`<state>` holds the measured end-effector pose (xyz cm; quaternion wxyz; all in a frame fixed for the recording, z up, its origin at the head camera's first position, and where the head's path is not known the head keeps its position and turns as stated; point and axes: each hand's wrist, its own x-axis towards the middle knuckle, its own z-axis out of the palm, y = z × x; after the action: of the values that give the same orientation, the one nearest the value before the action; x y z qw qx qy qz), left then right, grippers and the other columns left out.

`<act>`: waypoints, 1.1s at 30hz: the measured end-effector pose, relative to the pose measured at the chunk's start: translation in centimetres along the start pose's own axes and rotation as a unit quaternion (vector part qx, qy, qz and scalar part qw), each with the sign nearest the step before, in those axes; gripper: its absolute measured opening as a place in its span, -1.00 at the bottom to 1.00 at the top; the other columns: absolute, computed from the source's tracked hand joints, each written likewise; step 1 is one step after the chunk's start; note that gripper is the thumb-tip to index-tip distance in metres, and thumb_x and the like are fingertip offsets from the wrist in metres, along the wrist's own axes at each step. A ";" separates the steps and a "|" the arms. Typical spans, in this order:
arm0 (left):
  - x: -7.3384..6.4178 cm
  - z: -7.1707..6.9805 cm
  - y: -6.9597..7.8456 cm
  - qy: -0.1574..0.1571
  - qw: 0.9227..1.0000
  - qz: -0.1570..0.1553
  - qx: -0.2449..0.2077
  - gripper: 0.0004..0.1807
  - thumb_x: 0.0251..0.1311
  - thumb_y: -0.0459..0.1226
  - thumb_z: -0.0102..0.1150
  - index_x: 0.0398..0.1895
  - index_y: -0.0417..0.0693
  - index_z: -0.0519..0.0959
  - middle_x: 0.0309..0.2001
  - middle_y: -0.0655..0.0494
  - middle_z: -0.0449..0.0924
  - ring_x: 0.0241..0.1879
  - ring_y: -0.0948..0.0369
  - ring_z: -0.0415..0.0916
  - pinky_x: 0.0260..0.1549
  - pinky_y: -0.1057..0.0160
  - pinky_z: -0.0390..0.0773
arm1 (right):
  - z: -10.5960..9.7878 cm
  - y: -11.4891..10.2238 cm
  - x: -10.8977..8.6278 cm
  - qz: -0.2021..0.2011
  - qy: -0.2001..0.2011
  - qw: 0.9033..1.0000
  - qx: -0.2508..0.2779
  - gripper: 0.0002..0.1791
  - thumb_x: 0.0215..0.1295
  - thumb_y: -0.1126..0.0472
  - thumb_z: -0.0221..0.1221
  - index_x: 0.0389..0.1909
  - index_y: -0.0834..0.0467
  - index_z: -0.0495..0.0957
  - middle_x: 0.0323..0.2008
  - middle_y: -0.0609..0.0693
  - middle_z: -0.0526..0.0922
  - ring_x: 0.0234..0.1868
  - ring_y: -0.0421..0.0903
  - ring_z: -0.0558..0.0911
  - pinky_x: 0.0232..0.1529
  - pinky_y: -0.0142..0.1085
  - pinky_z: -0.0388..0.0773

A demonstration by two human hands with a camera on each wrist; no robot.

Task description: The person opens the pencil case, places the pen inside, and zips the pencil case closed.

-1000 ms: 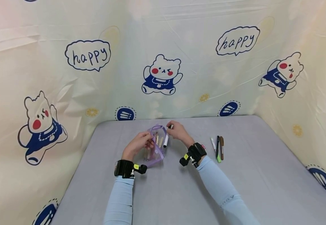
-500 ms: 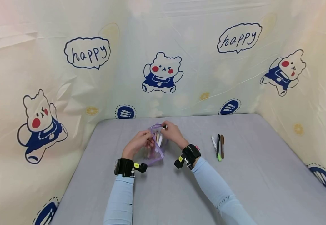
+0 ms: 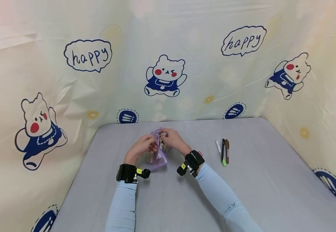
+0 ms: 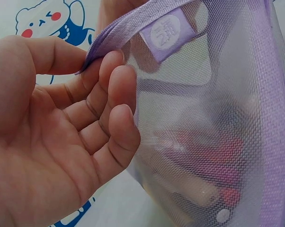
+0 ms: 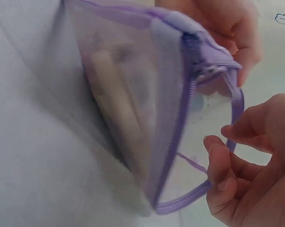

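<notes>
A purple-edged mesh zip pouch (image 3: 159, 161) stands on the table between my hands. Its zipper mouth gapes in the right wrist view, and blurred pale and red items show through the mesh. My left hand (image 3: 141, 147) pinches the pouch's upper edge between thumb and index finger, beside a purple tag (image 4: 168, 34). At the mouth, my right hand (image 5: 256, 161) has loosely bent fingers next to the purple rim (image 5: 192, 199), thumb and index tips apart. No marker shows in that hand; whether it touches the rim is hard to tell.
To the right on the grey table (image 3: 266, 180) lie a white pen with a green end (image 3: 218, 148), a black pen (image 3: 223, 149) and a brown marker (image 3: 227, 151). A printed curtain (image 3: 202, 74) rises behind the table.
My right hand has carried a black-and-white marker left to the pouch's mouth and let go of it; the marker is no longer visible in the hand. My left hand keeps its hold.
</notes>
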<state>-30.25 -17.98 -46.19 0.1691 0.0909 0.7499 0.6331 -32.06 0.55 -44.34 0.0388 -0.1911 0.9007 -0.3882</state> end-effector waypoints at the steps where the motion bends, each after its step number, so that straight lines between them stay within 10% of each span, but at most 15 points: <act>1: 0.0 0.0 0.0 -0.001 1.000 0.000 0.002 -0.75 0.48 -0.24 -0.14 -0.38 -0.15 0.42 -0.44 0.06 0.54 -0.46 0.20 0.52 -0.46 0.29 0.51 | -0.1 0.0 0.0 0.001 0.001 1.000 -0.001 -0.64 0.37 0.23 0.02 0.13 0.18 0.55 -0.22 0.13 0.66 -0.47 -0.15 0.50 -0.53 -0.37 0.39; 14: 0.2 0.2 -0.1 -0.001 1.000 -0.013 0.008 -0.71 0.48 -0.21 -0.12 -0.18 -0.32 0.45 -0.40 0.04 0.55 -0.43 0.19 0.51 -0.44 0.29 0.52 | -1.7 0.5 -0.4 0.026 -0.008 1.000 -0.006 -0.65 0.37 0.19 0.03 0.10 0.22 0.52 -0.27 0.09 0.64 -0.36 0.02 0.66 -0.47 -0.35 0.52; 24: 0.2 0.3 -0.1 -0.004 1.000 -0.010 0.004 -0.74 0.47 -0.23 -0.08 -0.41 -0.14 0.44 -0.44 0.04 0.55 -0.46 0.19 0.50 -0.47 0.27 0.52 | -3.5 1.1 -1.8 0.026 -0.053 0.998 -0.022 -0.69 0.43 0.15 0.01 0.04 0.22 0.52 -0.21 0.20 0.68 -0.20 0.18 0.68 -0.44 -0.33 0.56; 33: -0.2 0.3 0.2 -0.002 1.000 -0.007 0.006 -0.75 0.46 -0.25 -0.08 -0.41 -0.14 0.45 -0.43 0.05 0.56 -0.44 0.18 0.51 -0.43 0.25 0.53 | -6.6 1.8 -3.5 0.037 -0.074 0.993 -0.085 -0.72 0.43 0.13 0.03 0.01 0.18 0.56 -0.24 0.09 0.67 -0.30 -0.05 0.65 -0.41 -0.33 0.58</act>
<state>-29.93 -17.71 -46.02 0.1743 0.0875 0.7540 0.6273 -30.77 7.49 -41.29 0.1038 -0.1882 0.9315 -0.2936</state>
